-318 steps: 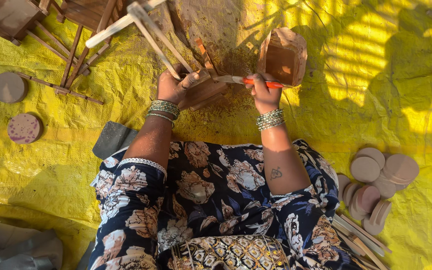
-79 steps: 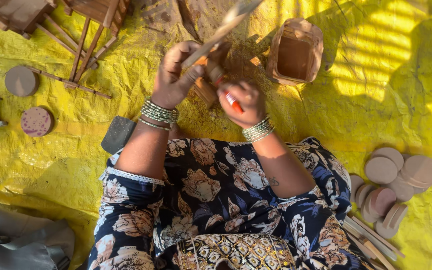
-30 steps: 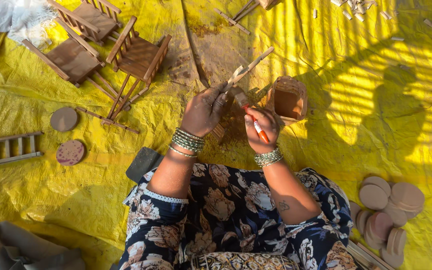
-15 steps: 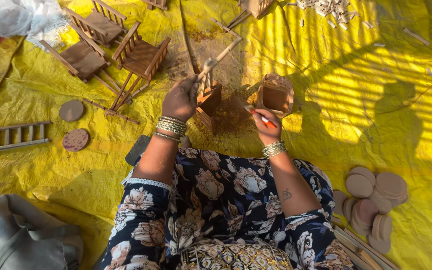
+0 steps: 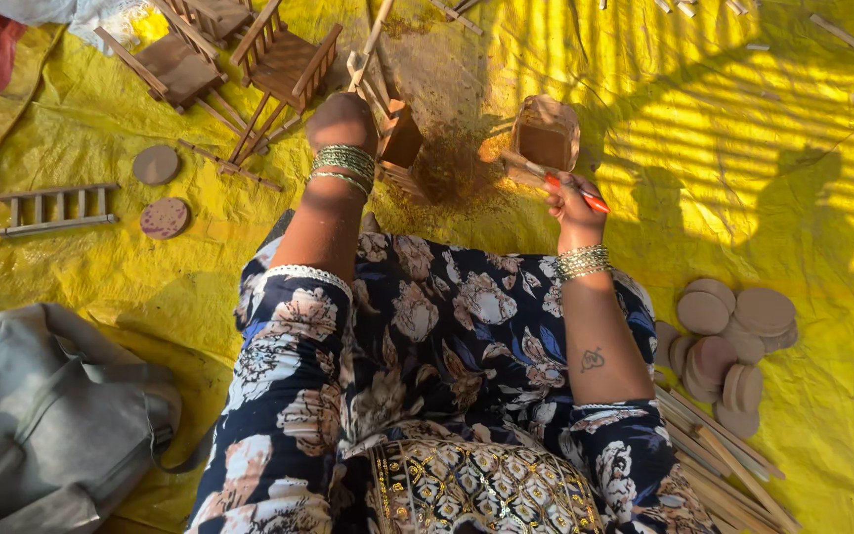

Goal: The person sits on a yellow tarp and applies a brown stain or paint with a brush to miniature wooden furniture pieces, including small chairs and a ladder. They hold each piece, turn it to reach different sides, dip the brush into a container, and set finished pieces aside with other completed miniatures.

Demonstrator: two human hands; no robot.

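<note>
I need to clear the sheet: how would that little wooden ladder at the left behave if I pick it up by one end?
The ladder looks made of thin sticks, so probably light and fairly stiff. Its slim rungs seem fragile; a hard pinch might loosen one. It lies flat, so it is unlikely to roll.

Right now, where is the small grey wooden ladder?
The small grey wooden ladder lies flat on the yellow sheet at the far left of the head view, just left of two round discs.

Floor workshop: miniature wooden chairs (image 5: 279, 59)
</note>
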